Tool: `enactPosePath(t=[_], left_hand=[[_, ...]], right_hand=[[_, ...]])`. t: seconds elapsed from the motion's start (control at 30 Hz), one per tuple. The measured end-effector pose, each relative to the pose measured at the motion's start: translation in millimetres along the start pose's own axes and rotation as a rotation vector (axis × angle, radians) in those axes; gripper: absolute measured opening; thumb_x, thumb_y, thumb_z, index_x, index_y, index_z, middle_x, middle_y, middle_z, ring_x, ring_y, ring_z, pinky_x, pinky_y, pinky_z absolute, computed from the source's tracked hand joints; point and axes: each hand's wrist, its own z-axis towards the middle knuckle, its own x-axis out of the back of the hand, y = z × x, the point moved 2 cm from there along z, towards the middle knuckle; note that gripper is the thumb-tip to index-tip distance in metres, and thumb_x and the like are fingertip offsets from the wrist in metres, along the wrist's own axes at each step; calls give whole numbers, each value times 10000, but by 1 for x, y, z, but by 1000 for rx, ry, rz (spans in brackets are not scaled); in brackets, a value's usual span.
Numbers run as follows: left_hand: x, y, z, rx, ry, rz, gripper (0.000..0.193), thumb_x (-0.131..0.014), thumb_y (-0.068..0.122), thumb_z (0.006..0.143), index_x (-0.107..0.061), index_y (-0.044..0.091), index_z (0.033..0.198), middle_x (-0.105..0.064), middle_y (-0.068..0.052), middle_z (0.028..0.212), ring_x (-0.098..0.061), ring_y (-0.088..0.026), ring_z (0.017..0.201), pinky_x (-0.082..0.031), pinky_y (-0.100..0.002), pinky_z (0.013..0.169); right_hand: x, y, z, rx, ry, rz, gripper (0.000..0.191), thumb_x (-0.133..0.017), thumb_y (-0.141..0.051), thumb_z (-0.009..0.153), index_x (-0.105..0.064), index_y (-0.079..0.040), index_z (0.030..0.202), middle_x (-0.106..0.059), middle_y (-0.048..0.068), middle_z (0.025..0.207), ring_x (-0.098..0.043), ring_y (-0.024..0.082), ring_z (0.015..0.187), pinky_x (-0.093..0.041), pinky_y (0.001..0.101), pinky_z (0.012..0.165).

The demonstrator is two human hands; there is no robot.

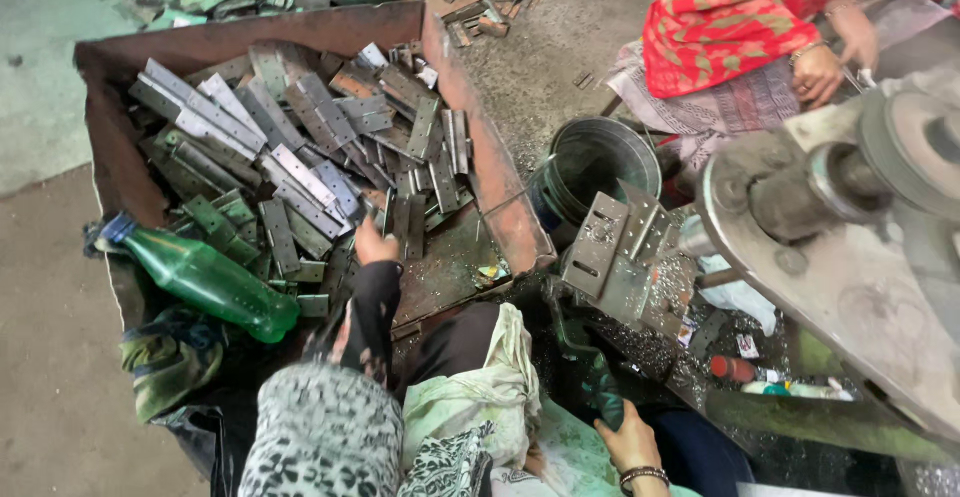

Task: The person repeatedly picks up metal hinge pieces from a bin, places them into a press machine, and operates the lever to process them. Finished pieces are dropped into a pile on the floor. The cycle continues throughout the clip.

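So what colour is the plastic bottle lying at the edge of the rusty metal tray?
Green plastic bottle, blue cap; head view.

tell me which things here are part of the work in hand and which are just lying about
In use:
- left hand reaching into the flat grey metal strips
- rusty brown metal tray holding the strips
- right hand on the dark green lever handle
- grey punched metal plate at the press

Lying about:
- green plastic bottle
- round grey metal bucket
- another person's hand, busy elsewhere

The left hand's point(374, 247) fingers are hidden among the plates point(300, 157), so its grasp cannot be told. The press point(850, 247) runs off the right edge. The co-worker point(740, 27) is cut off at the top.
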Motion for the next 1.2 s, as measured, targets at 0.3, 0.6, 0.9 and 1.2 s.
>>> enactPosePath(t=[0.3,0.6,0.9,1.2], left_hand=[[-19,40,-113,525,-320,-970,594,-519,-164,814,-599,8,1377,-699,-124,1193,-711,-248,925,-592,-383,736],[-96,165,-251,-385,-714,-54,433,-789,188,881,-631,24,1249,-646,-183,1210,-631,-340,1148,-525,-422,1031],[-143,178,-340,-1367,-705,729,537,-497,239,995,-499,-28,1461,-470,-218,1482,-446,-336,1387,-271,-559,1216],[-145,179,-356,-1328,-793,704,453,-465,225,993,-611,-72,1302,-510,-225,1425,-515,-314,1228,-247,-623,1197]], right_hand=[[15,20,-28,108,59,14,687,-794,-426,776,-534,-180,1362,-730,243,1079,-712,433,1027,-589,507,885],[25,40,-47,120,63,45,607,-788,-344,790,-548,-115,1298,-736,239,1035,-711,429,994,-579,524,852],[26,53,-46,121,41,48,604,-791,-288,786,-540,-71,1291,-729,255,1058,-704,424,1026,-573,514,881],[20,58,-39,125,23,69,645,-791,-290,788,-524,-68,1332,-724,258,1071,-702,428,1033,-575,515,885]])
